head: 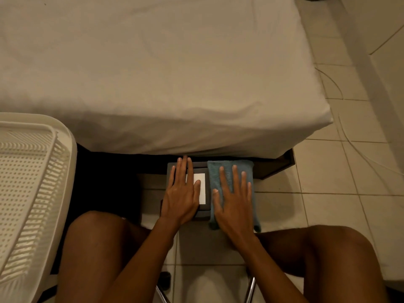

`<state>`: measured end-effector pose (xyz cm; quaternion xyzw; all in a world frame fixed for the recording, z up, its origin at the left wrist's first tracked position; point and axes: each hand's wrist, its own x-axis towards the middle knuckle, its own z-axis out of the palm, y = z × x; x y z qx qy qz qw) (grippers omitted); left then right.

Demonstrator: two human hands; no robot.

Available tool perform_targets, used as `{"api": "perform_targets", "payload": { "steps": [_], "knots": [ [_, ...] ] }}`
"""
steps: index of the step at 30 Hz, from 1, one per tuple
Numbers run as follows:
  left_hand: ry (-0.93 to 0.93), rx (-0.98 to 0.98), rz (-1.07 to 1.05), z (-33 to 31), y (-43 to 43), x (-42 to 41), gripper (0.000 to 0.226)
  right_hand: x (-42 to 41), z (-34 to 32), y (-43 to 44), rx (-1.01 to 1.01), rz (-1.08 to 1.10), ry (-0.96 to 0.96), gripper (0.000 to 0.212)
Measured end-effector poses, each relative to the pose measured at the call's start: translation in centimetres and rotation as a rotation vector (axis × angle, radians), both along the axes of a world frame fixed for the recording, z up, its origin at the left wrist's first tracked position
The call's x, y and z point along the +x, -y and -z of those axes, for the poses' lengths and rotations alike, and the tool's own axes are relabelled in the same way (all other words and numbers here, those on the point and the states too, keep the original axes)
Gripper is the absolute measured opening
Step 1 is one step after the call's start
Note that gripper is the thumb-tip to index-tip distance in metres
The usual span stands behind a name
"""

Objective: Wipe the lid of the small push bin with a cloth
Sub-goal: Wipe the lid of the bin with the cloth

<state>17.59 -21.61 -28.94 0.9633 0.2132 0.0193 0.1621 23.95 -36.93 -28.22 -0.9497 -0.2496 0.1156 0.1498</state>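
Knees (100,243) flank flat hands: cloth (231,171) on lid (202,212), apparently under bed (153,73).

The cloth (229,171) is blue and looks soft and a bit fuzzy. The bin lid (202,209) looks like smooth dark plastic, with a flat white panel (202,189) in it. The bed sheet (153,73) is soft, matt fabric with small wrinkles. The basket (32,182) is white plastic full of little holes. The floor tiles (328,204) look smooth and hard.
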Motion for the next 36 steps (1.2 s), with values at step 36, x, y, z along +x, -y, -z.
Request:
{"api": "perform_targets", "payload": {
  "steps": [36],
  "knots": [
    [0.011,0.012,0.022,0.2,-0.1,0.2,0.064,1.5,-0.6,0.7,0.057,-0.15,-0.028,0.061]
  ]
}}
